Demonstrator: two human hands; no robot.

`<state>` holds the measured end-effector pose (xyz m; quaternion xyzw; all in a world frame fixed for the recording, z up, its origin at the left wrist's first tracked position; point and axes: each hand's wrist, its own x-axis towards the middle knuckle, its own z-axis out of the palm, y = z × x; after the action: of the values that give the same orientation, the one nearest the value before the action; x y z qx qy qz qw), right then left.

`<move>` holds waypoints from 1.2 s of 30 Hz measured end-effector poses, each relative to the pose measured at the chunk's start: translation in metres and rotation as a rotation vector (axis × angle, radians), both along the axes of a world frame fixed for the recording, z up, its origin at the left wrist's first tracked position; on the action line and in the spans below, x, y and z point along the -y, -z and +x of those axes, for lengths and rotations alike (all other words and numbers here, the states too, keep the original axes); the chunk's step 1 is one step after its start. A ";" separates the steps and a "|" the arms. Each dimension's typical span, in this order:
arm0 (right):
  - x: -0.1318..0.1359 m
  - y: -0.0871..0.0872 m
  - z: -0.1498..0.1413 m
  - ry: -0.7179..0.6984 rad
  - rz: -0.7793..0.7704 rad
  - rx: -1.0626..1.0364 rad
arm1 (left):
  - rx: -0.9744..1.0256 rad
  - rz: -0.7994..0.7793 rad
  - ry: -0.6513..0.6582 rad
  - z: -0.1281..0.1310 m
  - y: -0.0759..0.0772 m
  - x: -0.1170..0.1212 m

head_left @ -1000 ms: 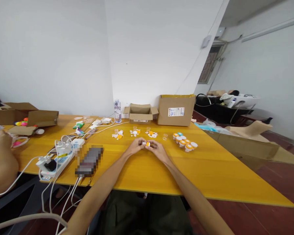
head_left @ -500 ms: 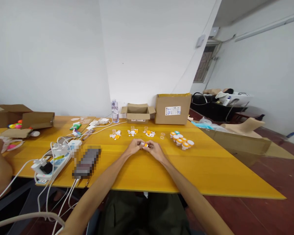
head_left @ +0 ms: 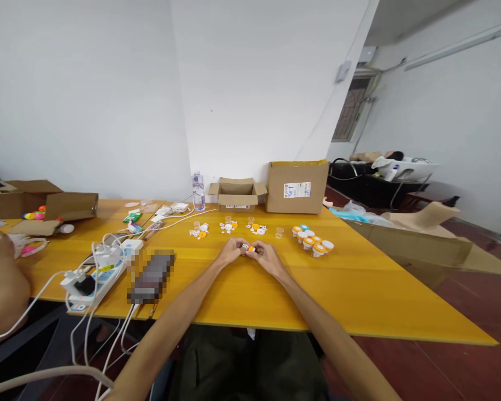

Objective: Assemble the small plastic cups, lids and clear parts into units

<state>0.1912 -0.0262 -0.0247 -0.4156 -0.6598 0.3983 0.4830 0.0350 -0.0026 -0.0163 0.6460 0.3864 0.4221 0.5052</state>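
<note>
My left hand (head_left: pixel 231 252) and my right hand (head_left: pixel 268 258) meet over the middle of the table, fingers closed. Between the left fingertips is a small white plastic part (head_left: pixel 244 246) with dark spots or holes. The right fingers pinch a small orange-and-white plastic part (head_left: pixel 251 249) against it; whether the two are joined I cannot tell. Beyond the hands lie small groups of loose white and orange parts (head_left: pixel 256 229), with little clear cups (head_left: pixel 228 220) beside them. Another clear cup (head_left: pixel 279 233) stands apart. To the right is a cluster of cups with orange, white and blue tops (head_left: pixel 313 240).
An open cardboard box (head_left: pixel 236 196) and a closed carton (head_left: pixel 297 188) stand by the wall, near a water bottle (head_left: pixel 198 192). On my left are a power strip (head_left: pixel 108 278), cables and a blurred dark device (head_left: pixel 152 278). Another person's arm (head_left: pixel 4 278) rests at far left.
The whole view has shifted slightly, so everything sits a little farther right. Both hands stay together on the small parts, with only slight finger movement.
</note>
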 end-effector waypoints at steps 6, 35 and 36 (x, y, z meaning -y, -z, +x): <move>0.002 -0.001 0.000 -0.013 -0.018 -0.006 | 0.075 -0.070 0.032 -0.001 -0.003 0.004; 0.005 0.003 0.001 0.084 0.163 0.214 | -0.014 -0.034 0.042 -0.002 -0.002 0.000; 0.005 0.003 0.001 0.090 0.167 0.219 | -0.028 -0.013 0.044 -0.002 -0.002 0.000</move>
<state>0.1924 -0.0309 -0.0275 -0.4443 -0.7201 0.2723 0.4582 0.0329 -0.0027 -0.0141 0.6568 0.3817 0.3992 0.5134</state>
